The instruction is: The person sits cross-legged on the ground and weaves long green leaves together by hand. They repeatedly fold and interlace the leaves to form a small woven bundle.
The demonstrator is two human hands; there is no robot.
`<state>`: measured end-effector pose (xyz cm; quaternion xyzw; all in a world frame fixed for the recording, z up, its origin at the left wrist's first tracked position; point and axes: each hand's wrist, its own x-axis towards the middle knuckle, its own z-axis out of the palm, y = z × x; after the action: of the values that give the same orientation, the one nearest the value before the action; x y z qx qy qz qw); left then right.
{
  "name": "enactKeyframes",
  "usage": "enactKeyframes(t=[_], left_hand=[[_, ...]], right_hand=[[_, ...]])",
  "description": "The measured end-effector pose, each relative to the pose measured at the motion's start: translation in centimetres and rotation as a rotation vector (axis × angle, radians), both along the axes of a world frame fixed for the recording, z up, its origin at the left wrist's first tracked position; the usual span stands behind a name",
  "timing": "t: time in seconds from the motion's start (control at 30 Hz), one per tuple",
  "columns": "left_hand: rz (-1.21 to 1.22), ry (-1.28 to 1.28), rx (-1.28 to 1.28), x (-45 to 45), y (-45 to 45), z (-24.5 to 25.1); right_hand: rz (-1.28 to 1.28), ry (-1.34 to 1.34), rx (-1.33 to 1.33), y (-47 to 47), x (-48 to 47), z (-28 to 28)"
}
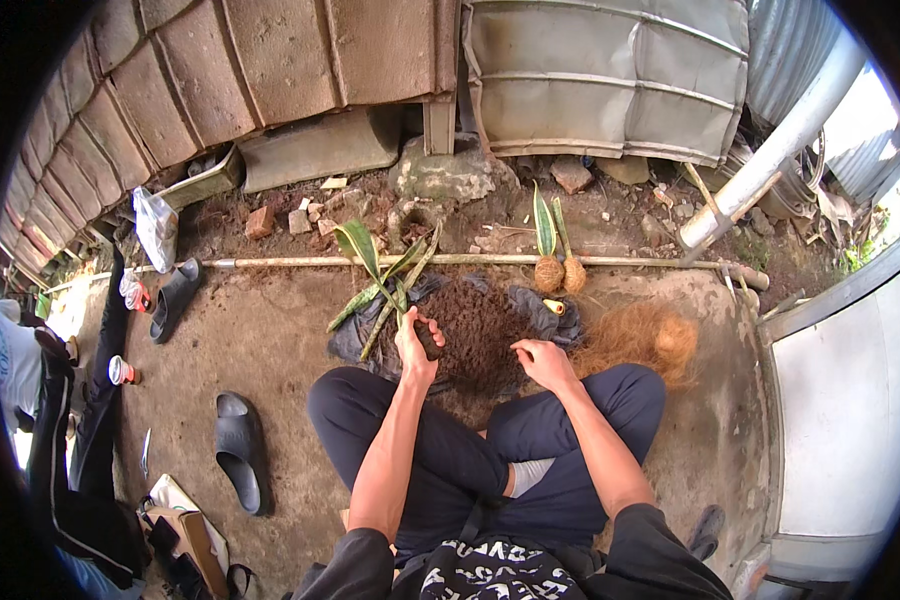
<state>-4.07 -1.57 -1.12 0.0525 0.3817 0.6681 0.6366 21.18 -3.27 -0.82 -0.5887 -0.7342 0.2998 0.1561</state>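
Note:
My left hand (418, 346) is closed around a dark ball of soil (427, 340) at the base of a snake plant (369, 253), whose yellow-edged leaf leans up and left. My right hand (544, 363) is held over the right side of a heap of dark brown soil (471, 330), fingers curled, with nothing visible in them. Black plastic sheeting (544, 319) lies under the heap. More snake plant leaves (382, 319) rest on its left part. Beyond my right hand, two fibre-wrapped balls (548, 274) with upright leaves stand side by side.
Loose coconut fibre (637, 341) lies right of the soil, and a small yellow roll (553, 306) sits on the plastic. A long pole (307, 261) crosses the far concrete edge. Black slides (241, 452) and cups (122, 370) are at left, near another person's legs (94, 405).

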Motion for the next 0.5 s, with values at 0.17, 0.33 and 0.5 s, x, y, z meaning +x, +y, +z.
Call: enactKeyframes(t=[0.17,0.33,0.5], left_hand=[[-0.030,0.017,0.018,0.6,0.3,0.4],[0.124,0.154,-0.031,0.6,0.5,0.4],[0.262,0.307,-0.111,0.5,0.5,0.4]], right_hand=[[0.283,-0.139,0.173,-0.4,0.1,-2.9],[0.379,-0.212,0.356,0.3,-2.4,-3.6],[0.493,-0.325,0.453,1.0,-8.2,-4.8]])
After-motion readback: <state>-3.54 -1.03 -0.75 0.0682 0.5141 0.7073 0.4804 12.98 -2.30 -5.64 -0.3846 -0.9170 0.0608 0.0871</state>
